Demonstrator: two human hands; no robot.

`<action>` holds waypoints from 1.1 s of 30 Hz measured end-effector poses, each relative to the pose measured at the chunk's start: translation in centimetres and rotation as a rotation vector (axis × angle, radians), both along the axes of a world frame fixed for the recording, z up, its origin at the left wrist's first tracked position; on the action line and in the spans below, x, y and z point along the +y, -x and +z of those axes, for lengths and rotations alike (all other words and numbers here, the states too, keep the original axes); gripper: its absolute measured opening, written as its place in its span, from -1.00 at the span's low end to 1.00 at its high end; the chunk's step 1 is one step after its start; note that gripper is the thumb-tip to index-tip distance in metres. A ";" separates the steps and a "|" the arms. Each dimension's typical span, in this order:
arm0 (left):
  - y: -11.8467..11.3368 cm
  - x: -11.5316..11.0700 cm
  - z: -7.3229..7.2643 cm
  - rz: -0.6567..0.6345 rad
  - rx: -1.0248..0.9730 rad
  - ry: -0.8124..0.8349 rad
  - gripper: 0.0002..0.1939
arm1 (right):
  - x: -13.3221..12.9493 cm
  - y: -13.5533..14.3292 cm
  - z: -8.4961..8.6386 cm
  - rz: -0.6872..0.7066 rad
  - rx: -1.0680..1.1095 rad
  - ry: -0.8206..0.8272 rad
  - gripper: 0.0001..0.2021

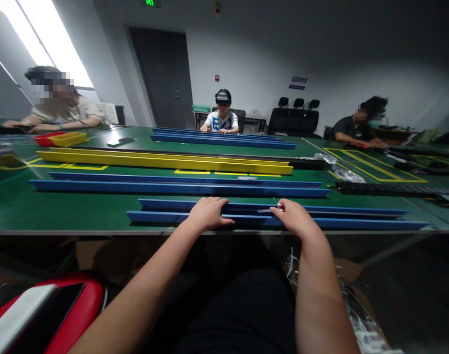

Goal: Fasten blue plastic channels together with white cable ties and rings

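A long blue channel (161, 217) lies lengthwise along the near edge of the table. My left hand (209, 215) is closed over it, with the fingers on its far wall and the thumb at the near wall. To the right, my right hand (291, 216) is held over the same channel in a pinch. A thin whitish strip (264, 211) sticks out to the left from its fingertips, and a fine end points upward. How far the strip runs under the fingers is hidden.
Beyond lie another blue channel (99, 186), a yellow channel (165, 161) and more blue channels (224, 139). Red and yellow bins (68, 139) stand at left. Clear plastic wrap (348, 174) and a dark ridged strip (379, 189) lie at right. Three people sit around the table.
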State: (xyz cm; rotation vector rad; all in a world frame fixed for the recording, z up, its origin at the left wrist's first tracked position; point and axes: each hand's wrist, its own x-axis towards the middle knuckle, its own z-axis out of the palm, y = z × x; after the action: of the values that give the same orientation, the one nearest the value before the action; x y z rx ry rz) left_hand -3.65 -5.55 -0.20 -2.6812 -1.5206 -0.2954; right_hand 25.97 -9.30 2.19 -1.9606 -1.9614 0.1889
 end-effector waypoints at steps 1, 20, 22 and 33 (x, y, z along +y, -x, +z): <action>0.1 -0.1 0.0 0.000 -0.004 -0.010 -0.19 | 0.1 0.0 0.0 0.005 -0.003 -0.015 -0.72; 3.6 -0.1 0.3 0.011 -0.006 0.010 -0.15 | 0.1 0.1 0.1 -0.008 0.146 -0.153 -0.80; 3.8 0.0 0.4 0.013 0.012 0.022 -0.16 | 0.0 0.4 0.2 0.021 0.165 -0.107 -0.78; -3.6 -0.4 0.4 -0.036 0.018 0.027 -0.26 | -0.2 -0.2 -0.1 -0.003 0.009 0.013 -0.75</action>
State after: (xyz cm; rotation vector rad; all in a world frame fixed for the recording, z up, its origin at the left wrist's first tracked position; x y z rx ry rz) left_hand -0.01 -5.98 0.23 -2.7271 -1.4830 -0.2532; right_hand 26.13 -9.55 2.14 -1.9668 -1.9566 0.2104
